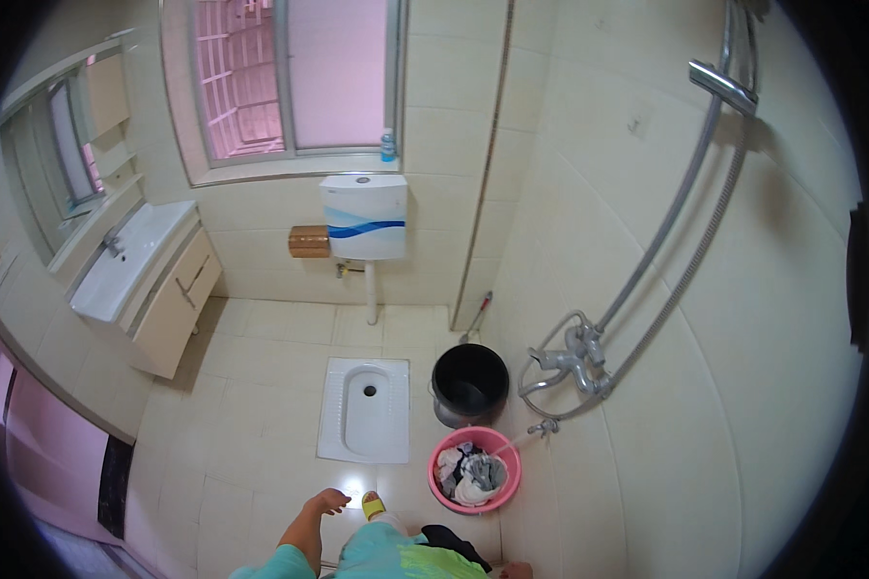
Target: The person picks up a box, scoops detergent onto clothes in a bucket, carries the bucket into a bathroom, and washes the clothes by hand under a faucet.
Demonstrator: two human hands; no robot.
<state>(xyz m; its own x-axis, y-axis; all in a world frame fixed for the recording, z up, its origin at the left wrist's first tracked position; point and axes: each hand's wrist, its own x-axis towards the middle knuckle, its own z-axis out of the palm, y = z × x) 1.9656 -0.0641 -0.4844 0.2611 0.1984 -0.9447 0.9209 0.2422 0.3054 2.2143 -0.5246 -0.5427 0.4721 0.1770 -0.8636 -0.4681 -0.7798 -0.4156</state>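
My left hand hangs in the air above the tiled floor, beside my foot in a yellow slipper, its fingers apart and holding nothing. Low at the picture's edge, my right hand is only partly visible, near a dark cloth at my right side; whether it grips anything cannot be told. In front of it stands a pink plastic basin with wet-looking clothes in it, white, grey and dark. Water runs into the basin from a wall tap.
A black bucket stands just behind the basin, with a red-handled brush beyond it. Left of them is a white squat toilet. A shower mixer with looping hoses juts from the right wall. A washbasin cabinet hangs at left.
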